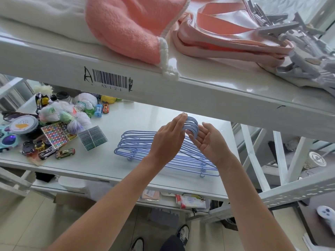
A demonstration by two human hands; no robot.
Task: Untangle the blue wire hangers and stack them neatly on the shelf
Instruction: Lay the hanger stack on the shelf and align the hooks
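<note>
Hands meet at the centre of the frame over a stack of blue wire hangers lying on the white middle shelf. The left hand, seen from the back, has its fingers curled and pinched on the bunched hooks from the left side. The right hand is turned palm up and mostly open, fingers loosely spread, its fingertips touching the hooks from the right without closing around them. The hanger bodies fan out below the hands toward the lower left and lower right, roughly aligned one on another, their lower bars resting on the shelf surface near its front edge. On the front face of the upper shelf, in the left half of the frame, a barcode label reads "A3-1-2-1", with a handwritten "A" in black marker to its left and a black scribble to its right. At the left of the middle shelf sit toy cars, a sheet of colourful ring stickers, a blue pencil sharpener and a round lidded tub whose printing is too small to read. On the upper shelf lie pink fabric and, at the upper right, grey clip hangers. Two shoes show at the bottom edge.
</note>
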